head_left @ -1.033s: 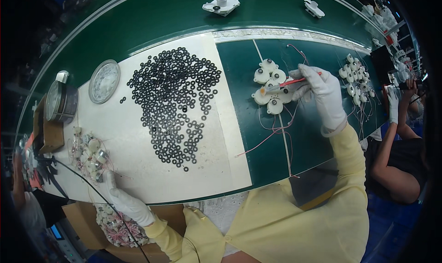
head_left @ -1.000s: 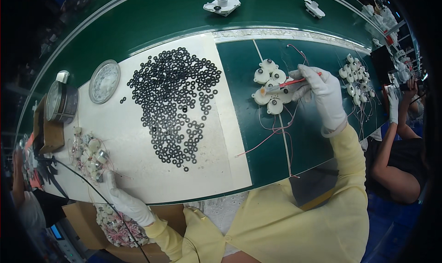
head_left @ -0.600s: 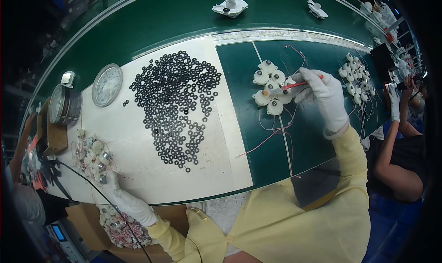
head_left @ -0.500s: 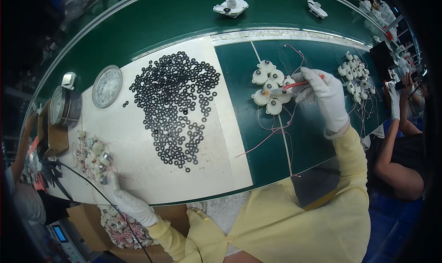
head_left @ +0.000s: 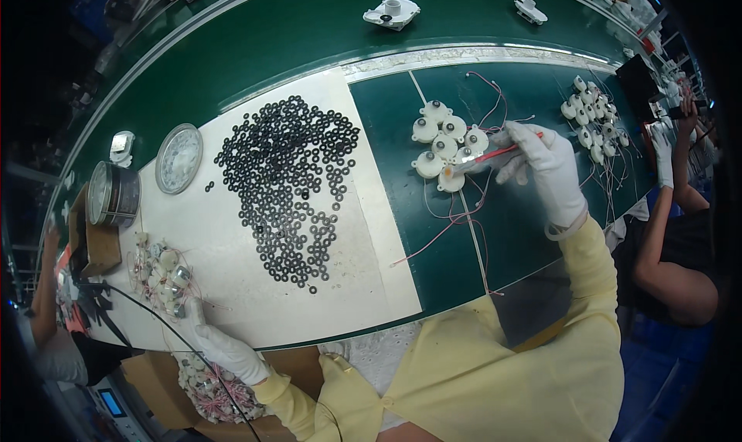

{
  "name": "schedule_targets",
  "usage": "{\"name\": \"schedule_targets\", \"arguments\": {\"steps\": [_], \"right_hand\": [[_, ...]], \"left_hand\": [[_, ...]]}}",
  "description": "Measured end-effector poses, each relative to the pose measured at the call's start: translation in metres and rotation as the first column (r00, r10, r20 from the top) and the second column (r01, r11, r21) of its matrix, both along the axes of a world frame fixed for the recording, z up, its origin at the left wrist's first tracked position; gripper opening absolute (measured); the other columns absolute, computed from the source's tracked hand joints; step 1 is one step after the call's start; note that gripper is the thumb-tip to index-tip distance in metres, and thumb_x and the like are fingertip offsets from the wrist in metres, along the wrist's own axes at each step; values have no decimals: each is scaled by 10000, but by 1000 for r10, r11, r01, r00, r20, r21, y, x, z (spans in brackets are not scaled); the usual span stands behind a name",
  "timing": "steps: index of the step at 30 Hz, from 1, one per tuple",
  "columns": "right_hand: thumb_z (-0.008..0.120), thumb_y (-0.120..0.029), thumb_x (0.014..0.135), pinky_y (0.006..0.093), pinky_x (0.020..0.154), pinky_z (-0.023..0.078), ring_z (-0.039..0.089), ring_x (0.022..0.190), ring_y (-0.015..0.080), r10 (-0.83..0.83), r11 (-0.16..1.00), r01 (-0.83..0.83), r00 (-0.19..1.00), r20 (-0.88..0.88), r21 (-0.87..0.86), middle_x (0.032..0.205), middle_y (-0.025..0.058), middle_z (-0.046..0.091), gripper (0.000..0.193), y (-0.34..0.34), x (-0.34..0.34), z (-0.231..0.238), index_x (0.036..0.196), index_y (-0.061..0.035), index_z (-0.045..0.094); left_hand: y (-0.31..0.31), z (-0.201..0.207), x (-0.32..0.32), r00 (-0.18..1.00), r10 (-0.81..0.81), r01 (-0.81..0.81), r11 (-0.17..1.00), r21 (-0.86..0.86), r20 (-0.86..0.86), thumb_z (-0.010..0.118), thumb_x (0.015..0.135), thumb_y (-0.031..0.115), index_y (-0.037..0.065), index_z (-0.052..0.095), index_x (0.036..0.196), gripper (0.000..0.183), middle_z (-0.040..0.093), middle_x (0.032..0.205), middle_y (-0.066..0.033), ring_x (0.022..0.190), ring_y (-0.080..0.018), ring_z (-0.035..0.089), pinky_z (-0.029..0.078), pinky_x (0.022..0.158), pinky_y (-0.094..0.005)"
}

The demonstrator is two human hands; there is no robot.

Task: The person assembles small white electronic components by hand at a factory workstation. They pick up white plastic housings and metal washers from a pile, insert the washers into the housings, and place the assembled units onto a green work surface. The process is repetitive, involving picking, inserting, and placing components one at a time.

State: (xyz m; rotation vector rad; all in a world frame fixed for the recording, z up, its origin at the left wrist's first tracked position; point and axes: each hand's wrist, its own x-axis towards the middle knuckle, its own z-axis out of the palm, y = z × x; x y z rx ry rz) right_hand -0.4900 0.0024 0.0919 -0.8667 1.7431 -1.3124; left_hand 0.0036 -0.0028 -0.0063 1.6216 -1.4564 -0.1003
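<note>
My right hand, in a white glove, is closed around a thin red-handled brush. The brush's tip rests at one of the lower small white motors in a cluster on the green tabletop, each with a dark shaft on top. Pink and white wires trail from this cluster. My left hand, gloved too, lies at the table's near left edge with its fingers stretched out. Just beyond its fingertips sits a pile of white and metal motors with wires; I see nothing held in that hand.
Many black rubber rings cover the white sheet. Left stand a round dish of pale grease and a tin. A box of wired parts sits below the edge. More motors lie right, near a co-worker's gloved hand.
My right hand's brush tip has shifted slightly down, from a middle motor to the lowest one in the cluster. The left hand stays by the pile; the whole view has shifted a little.
</note>
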Motion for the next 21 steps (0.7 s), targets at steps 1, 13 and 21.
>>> {"name": "schedule_targets", "arguments": {"steps": [1, 13, 21], "right_hand": [[653, -328, 1040, 201, 474, 413, 700, 580, 128, 2, 1000, -2, 1000, 5, 3, 921, 109, 775, 355, 0, 0, -1, 1039, 17, 734], [654, -335, 1039, 192, 476, 412, 706, 587, 121, -22, 1000, 22, 999, -32, 3, 889, 101, 769, 360, 7, -7, -2, 1048, 15, 736], [656, -349, 1040, 190, 468, 412, 720, 594, 138, -65, 998, 64, 997, -42, -28, 878, 102, 763, 379, 16, -17, -1, 1039, 23, 729]], "left_hand": [[0, 0, 0, 1000, 2, -2, 1000, 5, -4, 263, 1157, 424, -127, 559, 1392, 669, 613, 1410, -257, 1336, -353, 570, 408, 1182, -447], [-1, 1, -3, 1000, -1, 1, 1000, 2, -12, 262, 1155, 441, -133, 564, 1383, 688, 612, 1406, -269, 1330, -368, 573, 409, 1179, -452], [-1, 3, -2, 1000, -9, 9, 1000, 3, 6, 263, 1157, 417, -127, 567, 1384, 663, 616, 1401, -267, 1328, -365, 575, 408, 1180, -453]]}}
